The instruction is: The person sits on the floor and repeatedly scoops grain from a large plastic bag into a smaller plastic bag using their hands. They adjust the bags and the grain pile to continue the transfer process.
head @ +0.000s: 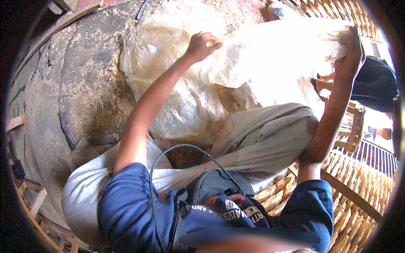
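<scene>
A crumpled, translucent plastic sheet [177, 41] spreads in front of me, over my lap and the ground. My left hand [204, 46] pinches its edge between thumb and fingers near the top middle. From there the sheet stretches to the right, where strong light washes it out. At its far right end, my right hand [346, 42] is raised and grips the sheet's edge; glare hides most of the fingers. Beneath the plastic and to its left lies a dark mat [95, 95] strewn with yellowish-brown crumbs.
Slatted bamboo flooring [354, 189] lies to my right, crossed by a wooden beam [351, 196]. Another person in dark clothing [373, 83] is beyond my right arm, near a wooden frame [356, 126]. A wooden strip [60, 27] edges the left side. A thin blue tool [142, 9] lies at the top.
</scene>
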`<state>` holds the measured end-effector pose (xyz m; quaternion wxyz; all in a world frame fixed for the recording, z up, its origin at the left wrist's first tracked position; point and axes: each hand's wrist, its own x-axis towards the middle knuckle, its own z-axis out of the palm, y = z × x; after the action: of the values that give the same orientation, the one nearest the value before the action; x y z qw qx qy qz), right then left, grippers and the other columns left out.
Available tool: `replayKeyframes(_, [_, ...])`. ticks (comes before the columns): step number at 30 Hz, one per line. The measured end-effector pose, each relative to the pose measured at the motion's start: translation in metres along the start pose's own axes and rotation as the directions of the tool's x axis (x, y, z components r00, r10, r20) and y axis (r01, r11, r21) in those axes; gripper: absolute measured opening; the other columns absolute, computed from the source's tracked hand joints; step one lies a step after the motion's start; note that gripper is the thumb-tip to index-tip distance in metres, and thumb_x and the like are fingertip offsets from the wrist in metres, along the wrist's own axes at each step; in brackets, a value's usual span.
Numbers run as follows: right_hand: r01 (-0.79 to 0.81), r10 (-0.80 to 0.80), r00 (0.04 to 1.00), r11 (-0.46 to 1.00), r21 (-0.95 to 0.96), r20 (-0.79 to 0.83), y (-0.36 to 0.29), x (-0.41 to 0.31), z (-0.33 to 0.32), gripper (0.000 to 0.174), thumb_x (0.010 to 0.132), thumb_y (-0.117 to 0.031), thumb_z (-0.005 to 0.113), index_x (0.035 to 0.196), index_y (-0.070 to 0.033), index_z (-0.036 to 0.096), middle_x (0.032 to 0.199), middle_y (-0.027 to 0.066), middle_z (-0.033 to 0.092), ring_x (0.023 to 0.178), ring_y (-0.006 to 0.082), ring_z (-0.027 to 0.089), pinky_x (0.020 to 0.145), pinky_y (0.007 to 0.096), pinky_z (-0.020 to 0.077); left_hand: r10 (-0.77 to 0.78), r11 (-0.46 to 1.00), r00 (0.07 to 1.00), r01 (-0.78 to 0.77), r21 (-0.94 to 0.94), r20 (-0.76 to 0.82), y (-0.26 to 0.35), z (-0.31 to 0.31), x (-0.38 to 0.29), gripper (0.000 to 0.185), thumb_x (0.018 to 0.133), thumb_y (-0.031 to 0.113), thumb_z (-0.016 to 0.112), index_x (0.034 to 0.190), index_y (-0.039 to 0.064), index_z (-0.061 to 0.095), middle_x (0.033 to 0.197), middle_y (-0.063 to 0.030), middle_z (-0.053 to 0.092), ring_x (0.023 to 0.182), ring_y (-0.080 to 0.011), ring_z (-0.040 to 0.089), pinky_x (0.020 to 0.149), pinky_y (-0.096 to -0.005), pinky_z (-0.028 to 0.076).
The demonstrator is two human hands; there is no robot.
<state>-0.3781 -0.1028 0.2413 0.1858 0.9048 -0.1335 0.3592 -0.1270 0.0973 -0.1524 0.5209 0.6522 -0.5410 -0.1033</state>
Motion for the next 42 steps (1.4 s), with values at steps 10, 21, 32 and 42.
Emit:
replayKeyframes(10, [-0.610, 0.909, 0.330, -0.003, 0.792, 0.257, 0.121, -0.038, 0.060, 0.031, 0.100, -0.025, 0.062, 0.121, -0.003, 0.065, 0.104, 0.0106, 0.071, 0.092, 0.0234, 0.070, 0.085, 0.0375, 0.0588, -0.166, 0.949, 0.896, 0.031, 0.313, 0.413, -0.006, -0.034, -0.012, 0.050, 0.081, 0.063, 0.076, 0.103, 0.018, 0.079, 0.121, -0.0045, 0.072, 0.126, -0.0270, 0.059, 0.121, -0.0616, 0.018])
replayKeyframes(21, [-0.601, 0.828, 0.539, 0.248, 0.760, 0.156, 0.143, -0.089, 0.081, 0.017, 0.094, -0.011, 0.072, 0.102, 0.003, 0.067, 0.096, 0.0132, 0.070, 0.079, 0.0208, 0.070, 0.063, 0.0341, 0.0607, -0.244, 0.600, 0.922, 0.388, -0.699, 0.301, -0.057, -0.085, -0.028, 0.026, 0.091, 0.034, 0.066, 0.095, 0.010, 0.072, 0.117, -0.0124, 0.074, 0.109, -0.0238, 0.072, 0.100, -0.0387, 0.054])
replayKeyframes(32, [-0.786, 0.841, 0.351, 0.026, 0.618, 0.411, 0.144, -0.119, 0.070, 0.013, 0.098, -0.024, 0.069, 0.102, -0.011, 0.067, 0.075, -0.0009, 0.056, 0.060, 0.0089, 0.052, 0.049, 0.0224, 0.0415, -0.308, 0.558, 0.897, 0.440, -0.703, 0.317, 0.042, -0.097, 0.005, 0.091, 0.089, 0.027, 0.080, 0.161, 0.013, 0.025, 0.125, -0.0110, 0.069, 0.108, -0.0194, 0.069, 0.093, -0.0328, 0.053])
replayKeyframes(42, [-0.779, 0.868, 0.373, 0.101, 0.619, 0.328, 0.130, -0.127, 0.045, 0.012, 0.096, -0.019, 0.070, 0.103, -0.009, 0.067, 0.077, 0.0007, 0.060, 0.061, 0.0097, 0.055, 0.050, 0.0226, 0.0432, -0.343, 0.694, 0.914, 0.090, -0.715, -0.218, -0.003, -0.050, 0.019, 0.060, 0.098, 0.013, 0.066, 0.153, 0.009, 0.043, 0.123, -0.0069, 0.068, 0.094, -0.0146, 0.068, 0.078, -0.0298, 0.056])
